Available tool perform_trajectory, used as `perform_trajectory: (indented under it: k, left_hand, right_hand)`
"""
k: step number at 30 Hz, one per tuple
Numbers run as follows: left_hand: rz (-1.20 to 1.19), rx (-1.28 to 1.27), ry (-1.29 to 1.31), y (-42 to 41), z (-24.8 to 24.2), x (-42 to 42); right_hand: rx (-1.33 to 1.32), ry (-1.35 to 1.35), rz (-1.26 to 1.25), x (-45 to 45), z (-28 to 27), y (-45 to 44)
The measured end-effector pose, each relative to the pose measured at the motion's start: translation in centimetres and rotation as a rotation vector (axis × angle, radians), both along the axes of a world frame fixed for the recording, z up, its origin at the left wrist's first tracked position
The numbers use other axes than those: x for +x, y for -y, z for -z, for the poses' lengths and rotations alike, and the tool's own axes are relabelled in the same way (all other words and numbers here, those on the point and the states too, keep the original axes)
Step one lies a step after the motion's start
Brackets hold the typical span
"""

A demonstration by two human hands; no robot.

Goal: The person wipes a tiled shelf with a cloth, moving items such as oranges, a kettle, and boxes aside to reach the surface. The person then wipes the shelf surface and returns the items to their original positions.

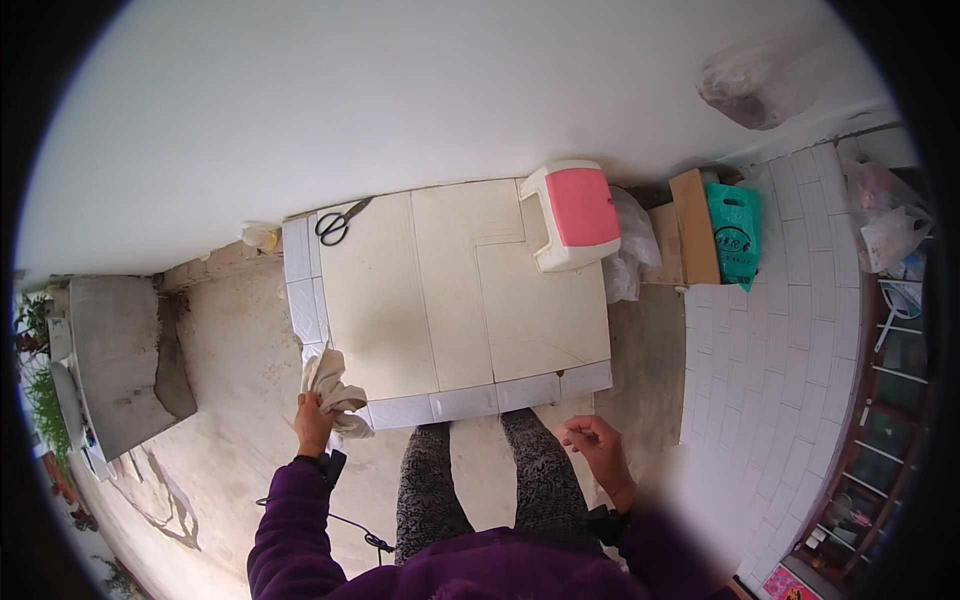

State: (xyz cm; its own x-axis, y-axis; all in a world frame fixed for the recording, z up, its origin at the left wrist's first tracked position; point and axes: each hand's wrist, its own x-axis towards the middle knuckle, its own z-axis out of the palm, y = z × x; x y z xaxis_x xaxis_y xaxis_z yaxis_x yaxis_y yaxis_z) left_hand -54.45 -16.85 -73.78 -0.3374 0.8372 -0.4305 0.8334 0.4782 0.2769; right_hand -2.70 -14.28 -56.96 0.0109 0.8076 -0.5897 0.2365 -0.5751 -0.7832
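Note:
My left hand (313, 426) grips a crumpled beige cloth (330, 379) at the near left corner of a low tiled table (390, 300). Part of the cloth hangs over the tiled edge. My right hand (598, 450) hangs in the air beside my right knee, fingers curled, apart from the table; whether it holds anything is not clear. Black-handled scissors (334, 227) lie at the table's far left corner. On the far right of the table stands a small pink and white plastic stool (581, 214).
Right of the table are clear plastic bags (626, 247), a cardboard box (694, 229) and a teal bag (735, 232). A white wall (420, 97) rises behind the table. At left stands a grey slab (120, 352). A cable (360, 529) hangs near my left leg.

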Motion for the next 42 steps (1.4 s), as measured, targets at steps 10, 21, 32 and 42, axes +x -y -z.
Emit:
perform_trajectory:
  k: [10,21,32,42]
  left_hand:
    - [-0.308,0.786,0.431,-4.8,-23.6,-0.9]
    - [-0.154,1.623,0.452,-0.9,-54.5,-10.2]
    - [0.202,1.428,0.082,-13.3,-75.8,-14.7]
    - [0.762,0.637,-0.93,-26.2,-74.4,-17.9]
  right_hand:
    - [0.285,0.026,0.014,1.4,-10.6,-0.5]
    - [0.52,0.344,0.009,7.2,-14.8,3.7]
    - [0.347,-0.028,-0.057,-0.8,-16.2,2.2]
    - [0.367,-0.008,-0.014,-1.1,-13.8,1.5]
